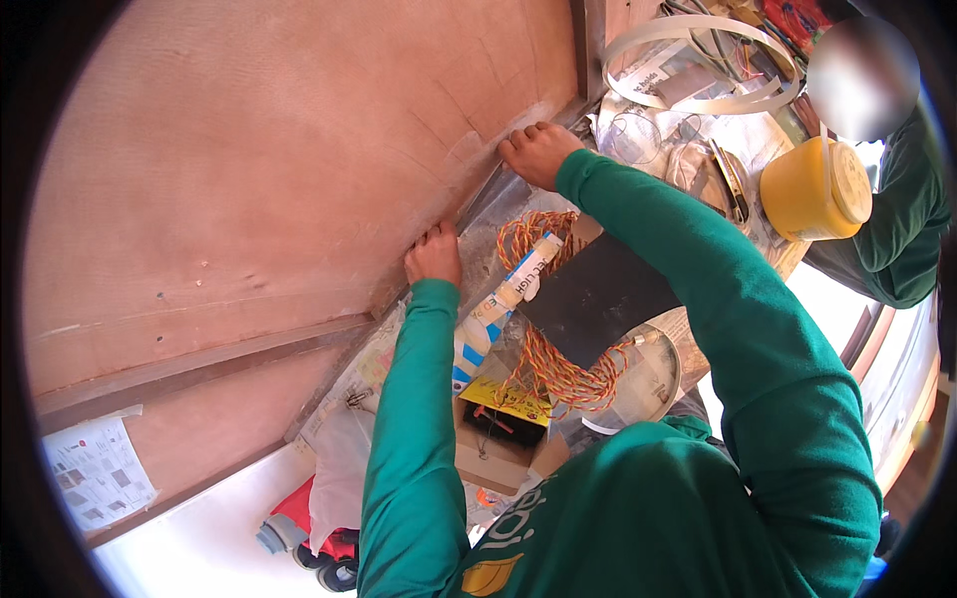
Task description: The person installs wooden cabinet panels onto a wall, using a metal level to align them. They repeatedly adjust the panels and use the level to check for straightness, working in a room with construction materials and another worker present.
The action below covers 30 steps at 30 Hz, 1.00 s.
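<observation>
Both my arms, in green sleeves, reach forward to the line where a large reddish wooden panel [299, 149] meets the worktop. My left hand [434, 255] is closed, its fingers curled at the panel's lower edge. Farther off and to the right, my right hand [539, 154] is closed in the same way, fingertips against the panel. A greyish strip or sheet [490, 203] runs along the edge between them; what the fingers pinch is hidden. Nearest on the worktop lie twisted red-and-yellow wire [573, 377], a printed blue-and-white strip [506, 299] and a black sheet [603, 297].
A yellow tub [812, 189], a box cutter [731, 179] and a white coiled band [618, 75] are at the right. An open cardboard box [488, 458] sits near my body. Another person's green sleeve [905, 214] shows at the far right. A printed sheet [97, 466] hangs lower left.
</observation>
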Tool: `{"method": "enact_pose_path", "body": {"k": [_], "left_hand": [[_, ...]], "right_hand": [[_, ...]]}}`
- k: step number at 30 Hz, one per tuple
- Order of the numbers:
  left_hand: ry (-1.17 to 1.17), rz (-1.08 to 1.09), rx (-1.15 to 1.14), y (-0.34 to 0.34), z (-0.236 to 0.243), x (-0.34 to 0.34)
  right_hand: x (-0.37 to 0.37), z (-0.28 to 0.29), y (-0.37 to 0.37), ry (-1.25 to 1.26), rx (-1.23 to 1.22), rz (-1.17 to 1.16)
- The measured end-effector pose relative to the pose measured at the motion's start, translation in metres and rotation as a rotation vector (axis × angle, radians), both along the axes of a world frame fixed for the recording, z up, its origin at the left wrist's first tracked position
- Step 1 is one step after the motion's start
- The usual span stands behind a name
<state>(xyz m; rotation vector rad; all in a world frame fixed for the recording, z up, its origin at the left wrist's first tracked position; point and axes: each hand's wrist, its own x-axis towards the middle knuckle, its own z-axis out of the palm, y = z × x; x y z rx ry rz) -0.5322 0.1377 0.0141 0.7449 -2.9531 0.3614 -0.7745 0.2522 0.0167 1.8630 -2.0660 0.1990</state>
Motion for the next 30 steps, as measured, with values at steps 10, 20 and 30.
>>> {"method": "enact_pose_path", "body": {"k": [10, 20, 30], "left_hand": [[-0.053, 0.081, -0.002, -0.001, -0.001, -0.003], [-0.089, 0.086, -0.092, 0.005, -0.007, 0.006], [0.163, 0.343, 0.145, 0.030, -0.007, 0.037]], "right_hand": [[0.001, 0.015, -0.006, -0.052, 0.178, -0.002], [0.004, -0.003, -0.004, -0.040, 0.133, 0.015], [-0.025, 0.044, -0.005, -0.006, 0.238, -0.035]]}}
